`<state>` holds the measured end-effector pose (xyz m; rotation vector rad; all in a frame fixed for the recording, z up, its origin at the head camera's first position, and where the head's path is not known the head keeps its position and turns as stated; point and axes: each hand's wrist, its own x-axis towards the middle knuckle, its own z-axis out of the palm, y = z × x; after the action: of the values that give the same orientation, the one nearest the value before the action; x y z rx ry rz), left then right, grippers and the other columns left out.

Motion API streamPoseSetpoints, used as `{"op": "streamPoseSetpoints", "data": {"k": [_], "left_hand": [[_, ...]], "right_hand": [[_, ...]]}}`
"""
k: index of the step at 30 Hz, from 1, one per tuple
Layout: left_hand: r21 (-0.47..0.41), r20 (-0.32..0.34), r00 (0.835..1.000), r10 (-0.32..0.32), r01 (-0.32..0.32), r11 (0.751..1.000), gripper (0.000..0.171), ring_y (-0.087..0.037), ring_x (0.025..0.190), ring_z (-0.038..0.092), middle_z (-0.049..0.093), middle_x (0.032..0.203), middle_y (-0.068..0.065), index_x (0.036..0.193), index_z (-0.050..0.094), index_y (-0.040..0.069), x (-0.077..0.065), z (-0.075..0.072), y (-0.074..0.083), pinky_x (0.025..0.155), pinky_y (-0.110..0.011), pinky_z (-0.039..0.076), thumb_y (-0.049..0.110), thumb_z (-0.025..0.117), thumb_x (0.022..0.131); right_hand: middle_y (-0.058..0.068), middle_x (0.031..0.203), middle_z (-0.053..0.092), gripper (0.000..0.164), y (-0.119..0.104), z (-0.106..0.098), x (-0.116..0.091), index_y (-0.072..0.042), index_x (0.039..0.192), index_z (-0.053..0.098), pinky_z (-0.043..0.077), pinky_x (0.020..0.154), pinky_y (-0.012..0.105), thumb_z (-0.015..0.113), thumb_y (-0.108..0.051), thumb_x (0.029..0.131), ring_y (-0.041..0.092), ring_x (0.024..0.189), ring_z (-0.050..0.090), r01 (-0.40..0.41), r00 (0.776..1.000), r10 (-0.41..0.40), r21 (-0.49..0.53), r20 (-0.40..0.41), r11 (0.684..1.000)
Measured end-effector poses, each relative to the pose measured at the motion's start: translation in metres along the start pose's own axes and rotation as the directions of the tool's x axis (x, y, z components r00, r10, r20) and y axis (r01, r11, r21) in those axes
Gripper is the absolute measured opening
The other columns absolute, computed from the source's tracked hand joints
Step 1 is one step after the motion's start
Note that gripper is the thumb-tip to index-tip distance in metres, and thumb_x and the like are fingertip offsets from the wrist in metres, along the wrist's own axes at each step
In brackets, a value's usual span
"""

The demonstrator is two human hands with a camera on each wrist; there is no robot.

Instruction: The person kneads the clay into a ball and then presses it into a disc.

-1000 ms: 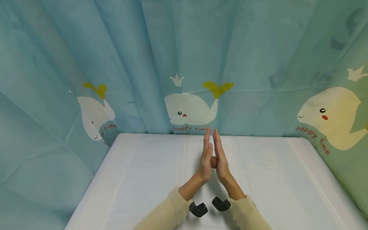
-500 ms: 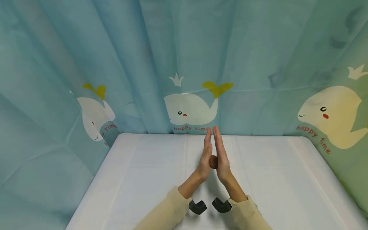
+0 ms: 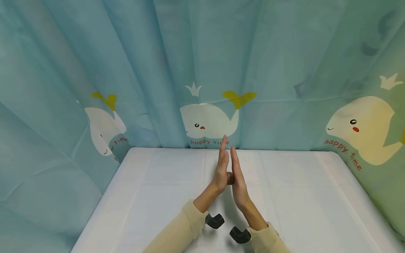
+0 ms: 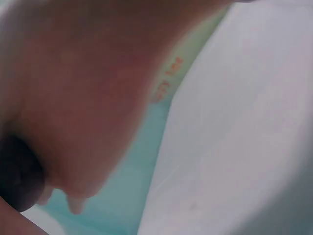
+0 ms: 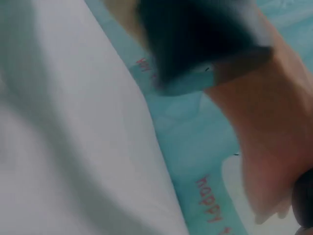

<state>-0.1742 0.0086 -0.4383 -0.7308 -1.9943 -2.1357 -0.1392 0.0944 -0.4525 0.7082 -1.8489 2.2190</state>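
Observation:
Between two upright, facing palms sits a small, dark brown ball (image 3: 230, 178), held above the white table. My left hand (image 3: 220, 172) presses it from the left with straight fingers. From the right, my right hand (image 3: 239, 184) presses it, fingers also extended and set lower in the head view than the left ones. The left wrist view shows the ball (image 4: 19, 174) at the left edge, against the blurred right hand (image 4: 83, 107). At the right edge of the right wrist view, the ball (image 5: 304, 200) is partly cut off beside the left hand (image 5: 274, 171).
A white cloth-covered table (image 3: 164, 182) lies under both hands. Behind it hangs a blue-green curtain (image 3: 133, 52) with printed whales. Black wrist cameras stick out inward from the two sleeves, the left camera (image 3: 214, 221) close to the right camera (image 3: 239, 234).
My left hand has slid forward and slightly left, while my right hand has drawn back toward the body. The ball has shifted a little left and stays between the palms.

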Motion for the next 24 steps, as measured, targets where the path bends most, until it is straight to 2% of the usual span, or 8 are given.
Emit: {"op": "streamPoseSetpoints", "data": {"k": [2,4,8,9,14,17,20,24], "left_hand": [[0.009,0.027,1.0,-0.014,0.013,1.0,0.063,-0.013,0.157,0.003,0.003,0.173,0.003,0.167,0.005,0.023,-0.004,0.002,-0.002,0.124,-0.051,0.005,0.047,0.019,0.11],[0.013,0.062,0.998,-0.022,0.021,1.0,0.064,-0.014,0.157,0.003,0.002,0.173,0.003,0.167,0.004,0.022,-0.011,0.007,-0.003,0.124,-0.051,0.007,0.046,0.019,0.11],[0.024,0.075,0.997,0.003,-0.004,1.0,0.062,-0.017,0.157,0.003,0.003,0.173,0.0,0.167,0.005,0.018,-0.022,0.013,0.001,0.124,-0.051,0.008,0.041,0.02,0.111],[0.022,0.068,0.998,0.008,-0.009,1.0,0.062,-0.017,0.157,0.002,0.003,0.173,0.001,0.167,0.005,0.018,-0.023,0.013,0.003,0.124,-0.051,0.008,0.04,0.02,0.111],[0.047,0.036,0.998,0.049,-0.05,0.998,0.065,-0.02,0.158,-0.001,0.003,0.173,-0.003,0.167,0.007,0.013,-0.015,0.008,0.011,0.124,-0.055,0.004,0.042,0.021,0.11],[0.08,0.011,0.999,0.051,-0.052,0.995,0.066,-0.022,0.158,-0.001,0.003,0.173,-0.008,0.167,0.009,0.012,-0.007,0.003,0.007,0.123,-0.058,0.002,0.045,0.02,0.11],[0.11,-0.005,1.0,0.015,-0.014,0.994,0.067,-0.023,0.158,-0.001,0.001,0.173,-0.008,0.167,0.009,0.014,-0.005,0.0,-0.001,0.122,-0.059,0.003,0.049,0.018,0.111],[0.08,0.01,0.999,-0.034,0.033,0.996,0.069,-0.021,0.158,-0.003,-0.001,0.173,-0.002,0.167,0.008,0.015,-0.012,0.003,-0.007,0.122,-0.059,0.003,0.052,0.018,0.11]], "right_hand": [[0.001,0.173,-0.004,0.056,-0.003,-0.003,0.003,-0.02,0.167,0.003,0.019,0.112,0.015,0.009,-0.036,0.113,0.019,0.157,-0.005,-0.018,0.999,0.018,-0.031,-0.026,0.999],[-0.003,0.173,-0.002,0.056,-0.005,-0.008,0.007,-0.025,0.167,0.005,0.023,0.108,0.015,0.009,-0.04,0.113,0.017,0.157,-0.002,-0.043,0.998,0.042,-0.032,-0.055,0.999],[-0.005,0.173,-0.001,0.059,-0.003,-0.019,0.017,-0.029,0.167,0.003,0.026,0.105,0.019,0.006,-0.048,0.111,0.015,0.156,0.001,-0.076,0.994,0.077,0.017,-0.072,0.997],[-0.004,0.173,0.0,0.06,-0.002,-0.02,0.018,-0.028,0.167,0.003,0.02,0.111,0.02,0.006,-0.049,0.111,0.014,0.156,0.0,-0.082,0.994,0.085,0.034,-0.069,0.996],[0.0,0.173,-0.001,0.06,0.009,-0.013,0.011,-0.019,0.167,0.0,0.018,0.116,0.016,0.003,-0.044,0.112,0.022,0.158,-0.004,-0.103,0.994,0.107,0.092,-0.038,0.99],[0.003,0.173,-0.003,0.059,0.009,-0.005,0.003,-0.017,0.166,-0.003,0.017,0.117,0.016,0.004,-0.041,0.112,0.025,0.157,-0.007,-0.08,0.996,0.083,0.125,-0.022,0.989],[0.003,0.173,-0.004,0.06,0.002,-0.001,0.0,-0.016,0.166,-0.002,0.013,0.118,0.018,0.006,-0.04,0.112,0.023,0.157,-0.009,-0.027,0.999,0.029,0.113,-0.019,0.993],[0.0,0.173,-0.003,0.059,-0.005,-0.005,0.007,-0.016,0.167,0.002,0.008,0.119,0.021,0.007,-0.037,0.112,0.017,0.157,-0.008,-0.002,1.0,0.004,0.059,-0.024,0.998]]}}
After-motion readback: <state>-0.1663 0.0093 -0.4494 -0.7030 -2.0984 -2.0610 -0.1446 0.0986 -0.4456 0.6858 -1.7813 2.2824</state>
